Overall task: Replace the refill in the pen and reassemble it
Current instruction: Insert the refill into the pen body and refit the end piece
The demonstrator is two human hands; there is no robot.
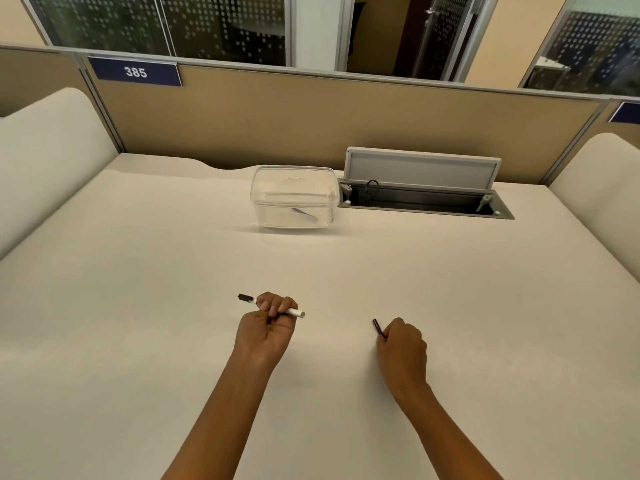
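My left hand [268,327] grips a white pen barrel [294,312] that lies nearly level; its black end [246,298] sticks out to the left and its open white end to the right. My right hand [401,346] is closed around a thin dark stick, which looks like a refill [378,328]; only its upper tip shows above the fingers. The two hands are apart, low over the desk. A clear plastic box [294,199] at the back of the desk holds a thin grey pen part [304,213].
The cream desk [138,271] is bounded by a tan partition [311,116] at the back. An open cable tray [422,200] with a raised lid sits right of the box. Padded cream dividers [45,150] flank both sides.
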